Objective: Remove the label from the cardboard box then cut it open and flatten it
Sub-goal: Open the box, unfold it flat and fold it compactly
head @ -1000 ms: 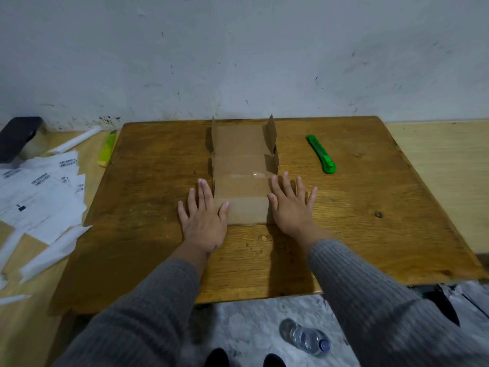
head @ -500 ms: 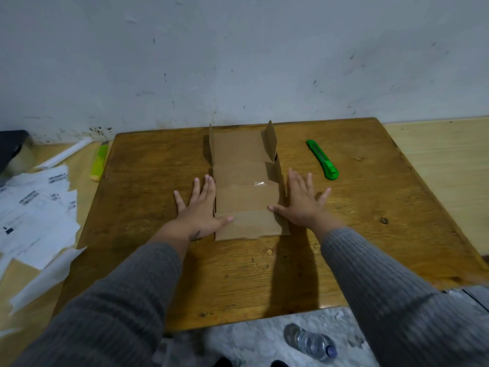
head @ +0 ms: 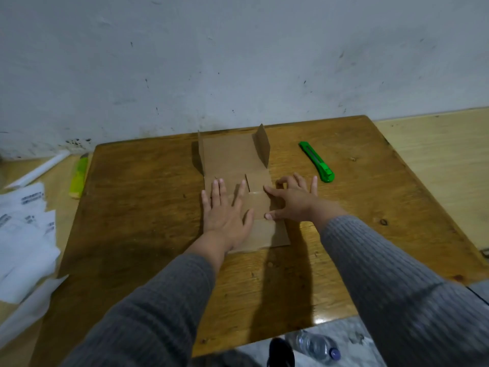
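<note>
A: Nearest, at 6 o'clock?
B: Plastic water bottle (head: 316,347) on the floor, below the wooden table (head: 148,207) edge.
A: Hands?
B: Left hand (head: 225,210) flat, fingers spread, pressing the cut-open cardboard box (head: 239,160) at table centre. Right hand (head: 293,198) splayed wide on its 3 o'clock edge, gripping nothing.
A: Box fully flat?
B: Not quite; two far flaps upright at 12 o'clock.
A: Farther out?
B: Green utility knife (head: 317,162) at 2 o'clock, apart from the box. Peeled labels (head: 23,229) at 9 o'clock, yellow-green cutter (head: 78,177) at 10.
</note>
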A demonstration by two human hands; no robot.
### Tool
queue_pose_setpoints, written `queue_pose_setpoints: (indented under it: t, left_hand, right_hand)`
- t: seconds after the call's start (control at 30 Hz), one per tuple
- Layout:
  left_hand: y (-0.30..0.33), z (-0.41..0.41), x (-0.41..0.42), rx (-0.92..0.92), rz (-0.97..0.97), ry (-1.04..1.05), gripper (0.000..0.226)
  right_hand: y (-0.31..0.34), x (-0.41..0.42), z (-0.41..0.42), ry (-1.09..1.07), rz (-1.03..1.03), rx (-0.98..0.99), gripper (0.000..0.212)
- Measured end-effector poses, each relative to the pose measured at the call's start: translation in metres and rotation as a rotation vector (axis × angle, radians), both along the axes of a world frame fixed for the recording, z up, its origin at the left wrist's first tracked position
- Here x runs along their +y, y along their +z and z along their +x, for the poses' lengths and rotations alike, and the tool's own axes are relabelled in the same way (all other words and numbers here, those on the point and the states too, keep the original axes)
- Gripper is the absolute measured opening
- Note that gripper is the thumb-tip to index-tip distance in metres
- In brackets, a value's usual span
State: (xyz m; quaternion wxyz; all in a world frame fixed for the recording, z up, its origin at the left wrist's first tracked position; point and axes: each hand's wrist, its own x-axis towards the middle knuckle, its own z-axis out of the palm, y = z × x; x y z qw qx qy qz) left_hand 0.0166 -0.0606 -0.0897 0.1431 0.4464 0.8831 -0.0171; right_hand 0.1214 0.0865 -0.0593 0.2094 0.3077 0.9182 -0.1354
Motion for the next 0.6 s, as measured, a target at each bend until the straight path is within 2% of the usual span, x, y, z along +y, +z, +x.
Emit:
queue_pose_setpoints:
  t: [0.13,0.23,0.33,0.4,0.6]
  left_hand:
    - [-0.006,0.004,0.011,0.038,0.05,0.044,0.067]
    - [-0.007,0.002,0.009,0.048,0.06,0.037,0.064]
    - [-0.007,0.001,0.009,0.042,0.053,0.04,0.063]
    - [-0.01,0.0,0.01,0.033,0.07,0.051,0.063]
    - [-0.021,-0.001,0.004,0.12,0.244,0.041,0.063]
  right_hand:
    - [-0.005,0.007,0.003,0.03,0.025,0.04,0.079]
    - [-0.005,0.01,0.005,0.009,-0.028,0.09,0.076]
    - [-0.007,0.019,-0.003,-0.182,-0.094,0.385,0.052]
    - [-0.014,0.029,-0.018,-0.315,-0.118,0.539,0.048]
    - [-0.027,0.059,-0.059,-0.454,-0.103,0.573,0.048]
